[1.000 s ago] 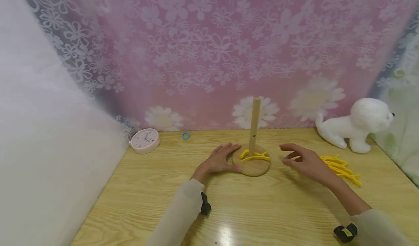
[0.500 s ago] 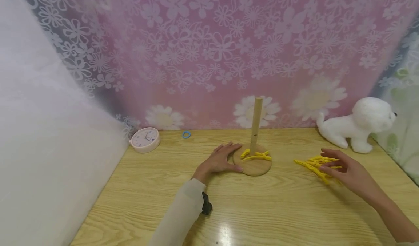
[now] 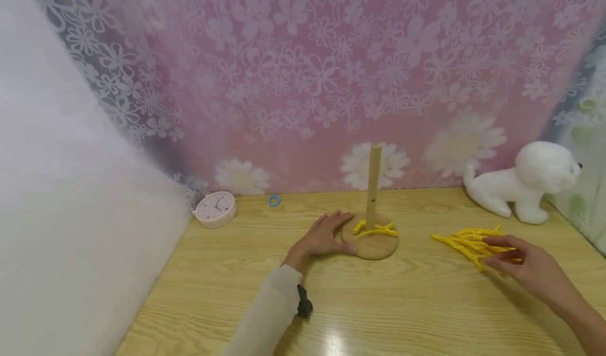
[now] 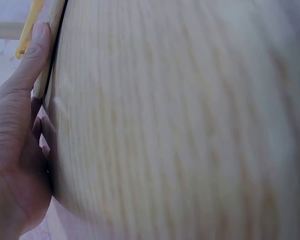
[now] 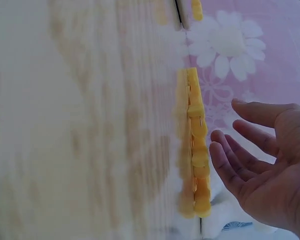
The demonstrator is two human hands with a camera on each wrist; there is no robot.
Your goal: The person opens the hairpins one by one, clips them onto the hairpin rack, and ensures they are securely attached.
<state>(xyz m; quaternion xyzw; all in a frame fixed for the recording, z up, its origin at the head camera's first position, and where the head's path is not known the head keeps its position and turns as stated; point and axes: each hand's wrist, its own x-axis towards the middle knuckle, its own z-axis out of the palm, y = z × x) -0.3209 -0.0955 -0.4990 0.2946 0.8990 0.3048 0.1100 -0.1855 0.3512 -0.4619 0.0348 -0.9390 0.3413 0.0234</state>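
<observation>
A round wooden base (image 3: 374, 250) with an upright wooden post (image 3: 374, 182) stands on the table. My left hand (image 3: 323, 236) grips the base's left rim, thumb in front and fingers spread behind; in the left wrist view the thumb (image 4: 34, 52) lies along the edge. Yellow branch-like plastic pieces (image 3: 379, 233) lie on the base around the post's foot. To the right, my right hand (image 3: 532, 266) hovers at a pile of similar yellow pieces (image 3: 466, 245), hiding part of it. In the right wrist view its loosely bent fingers are apart from the pieces (image 5: 197, 145).
A pink round clock (image 3: 215, 210) sits at the table's back left, with a small blue ring (image 3: 274, 201) beside it. At the back right stands a white plush dog (image 3: 525, 182). A flowered pink curtain (image 3: 293, 82) hangs behind the table.
My right hand has moved right, from beside the base to the yellow pile, then slightly farther right. The left hand stays at the base. The head view has shifted a little.
</observation>
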